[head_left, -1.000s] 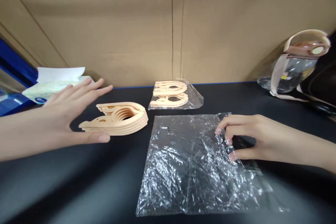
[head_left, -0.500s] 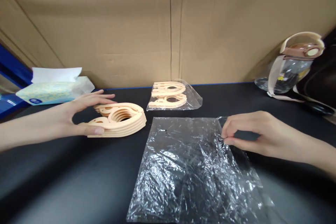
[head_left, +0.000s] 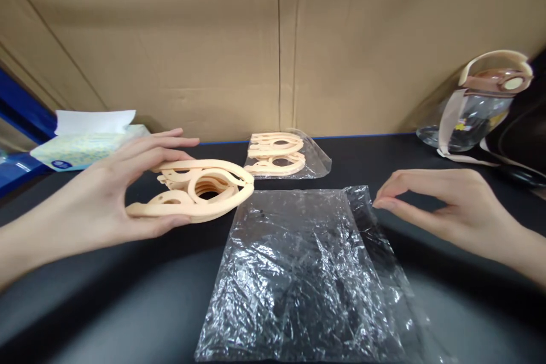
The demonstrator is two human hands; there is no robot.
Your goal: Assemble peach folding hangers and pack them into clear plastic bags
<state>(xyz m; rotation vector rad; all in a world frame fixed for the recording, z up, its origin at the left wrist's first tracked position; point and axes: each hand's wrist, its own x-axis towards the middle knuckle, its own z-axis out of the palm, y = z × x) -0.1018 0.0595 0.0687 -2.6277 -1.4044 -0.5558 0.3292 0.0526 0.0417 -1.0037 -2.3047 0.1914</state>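
Note:
My left hand (head_left: 106, 193) is closed round a stack of beige plastic folding clothes hangers (head_left: 222, 205), thumb along the near side and fingers behind. The top hanger is tilted toward me, and the lower ones show through its round opening. On the black table lies a clear plastic bag (head_left: 294, 278), flat and crinkled. At the bag's upper right edge, my right hand (head_left: 447, 213) has thumb and forefinger pinched together on the film. The hanger stack's right tip is just above the bag's upper left corner.
Behind the bag lies a smaller clear packet of beige folded hangers (head_left: 279, 153). A tissue pack (head_left: 85, 148) sits at the back left. A drinking bottle with a strap (head_left: 482, 108) stands back right, beside a dark object. A cardboard wall (head_left: 191, 45) closes off the back.
My left hand has shifted right with the hanger stack and tilted it up. My right hand has moved slightly right and away, and the bag's right edge strip has spread wider.

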